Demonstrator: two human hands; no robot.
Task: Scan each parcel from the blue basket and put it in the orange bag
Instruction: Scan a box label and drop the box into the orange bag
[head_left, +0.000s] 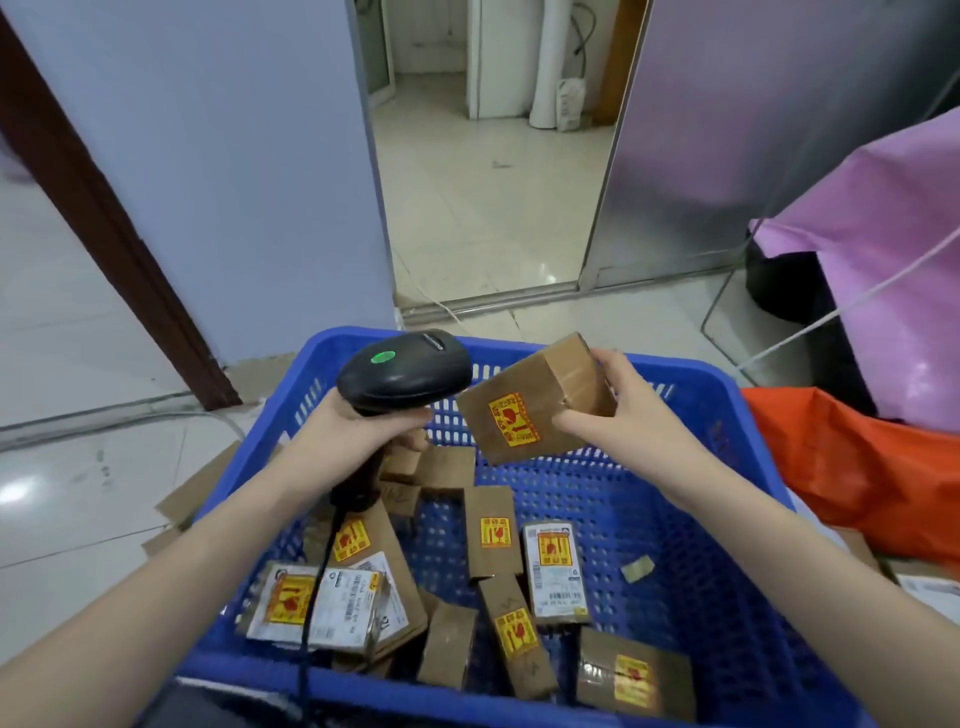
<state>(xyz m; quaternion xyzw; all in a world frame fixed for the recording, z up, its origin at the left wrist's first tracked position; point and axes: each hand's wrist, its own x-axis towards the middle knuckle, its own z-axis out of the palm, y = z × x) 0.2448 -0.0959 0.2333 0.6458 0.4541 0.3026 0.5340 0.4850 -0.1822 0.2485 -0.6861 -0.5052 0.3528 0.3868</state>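
Your right hand (613, 415) holds a small cardboard parcel (535, 400) above the far part of the blue basket (727, 467), fingers curled over its taped far end and thumb pressed against the near side, so the box is pinched between them. The parcel tilts, its brown face turned toward you, a yellow-and-red handling sticker (514, 420) showing just left of your thumb. Your left hand (358, 436) grips the handle of a black barcode scanner (405, 371), fingers wrapped round it; the scanner's head sits just left of the parcel, close to its corner, with a green light on top. Its black cable (311, 597) hangs down across the near parcels. Below your hands, a dozen or so similar brown parcels (488, 530) lie scattered on the basket floor, most bearing the same yellow sticker, some with white shipping labels. The orange bag (857, 467) lies on the floor just right of the basket. A pink plastic sheet (893, 228) hangs far right, and flattened cardboard (197, 488) sticks out from under the basket's left side.
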